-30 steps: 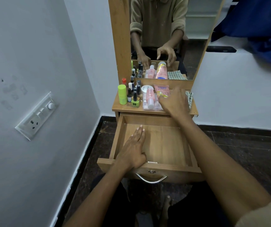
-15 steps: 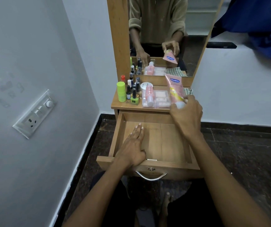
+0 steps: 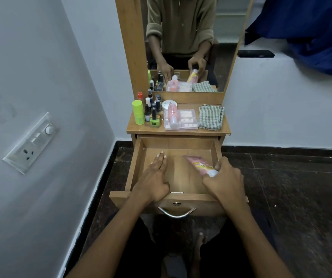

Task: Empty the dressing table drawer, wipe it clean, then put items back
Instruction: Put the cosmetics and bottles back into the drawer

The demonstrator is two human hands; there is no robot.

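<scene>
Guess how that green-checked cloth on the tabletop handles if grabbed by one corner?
The checked cloth lies folded and rumpled, so it is probably floppy and would unfold and dangle. It looks thin, likely light. Pushed, it would probably bunch rather than slide whole on the tabletop.

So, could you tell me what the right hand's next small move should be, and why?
Probably lay the pink tube flat and let go: the right hand grips its cap end inside the drawer, the tube nearly at the bottom, while the left hand rests flat alongside.

Pink tube (image 3: 200,165) tilted inside open wooden drawer (image 3: 139,163).
</scene>
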